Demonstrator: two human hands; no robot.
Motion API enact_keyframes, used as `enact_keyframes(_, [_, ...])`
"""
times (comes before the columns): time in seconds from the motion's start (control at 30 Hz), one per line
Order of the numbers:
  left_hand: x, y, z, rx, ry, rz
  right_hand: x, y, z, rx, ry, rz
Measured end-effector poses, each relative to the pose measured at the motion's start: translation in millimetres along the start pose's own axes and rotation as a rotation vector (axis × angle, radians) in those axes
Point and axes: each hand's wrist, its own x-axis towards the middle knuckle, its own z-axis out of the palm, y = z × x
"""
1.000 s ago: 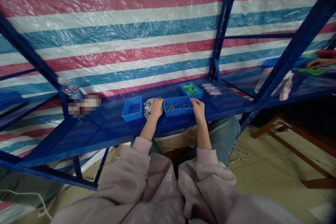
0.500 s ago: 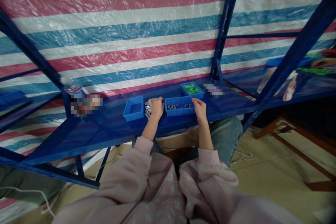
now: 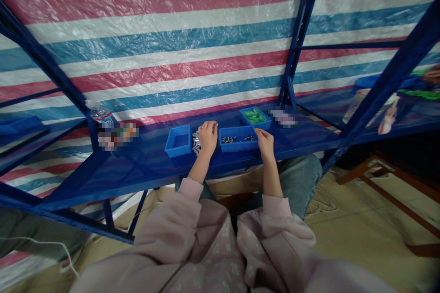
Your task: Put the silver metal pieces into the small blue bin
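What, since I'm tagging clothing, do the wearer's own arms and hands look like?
Loose, dusty-pink long sleeves end in snug cuffs partway down the forearms. The left hand and right hand wear no gloves; any ring is too small to tell.

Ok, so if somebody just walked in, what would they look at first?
Probably the big striped sheet in red, white and blue, across the back. Then maybe the bright green pieces in the far blue bin. In front, the left hand is at some silvery metal parts and the right hand at the long blue bin.
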Motion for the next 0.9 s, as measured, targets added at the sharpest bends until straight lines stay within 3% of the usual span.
enact_keyframes(0.13, [0,3,-1.7,-0.096,-0.054,0.118,0,-1,0,-0.008,0.0,0.0])
enact_keyframes(0.27, [1,5,-6.4,0.005,-0.148,0.005,-1,-1,0,-0.012,0.003,0.004])
enact_keyframes(0.43, [-2,1,-5.7,0.25,-0.346,-0.152,-1,-1,0,-0.019,0.003,0.01])
enact_keyframes(0.57, [-6,-5,-0.1,0.327,-0.426,-0.155,0,0,0,-0.021,0.002,0.01])
enact_keyframes(0.9, [-6,-4,-2.0,0.329,-0.446,-0.149,-1,-1,0,-0.016,0.001,-0.002])
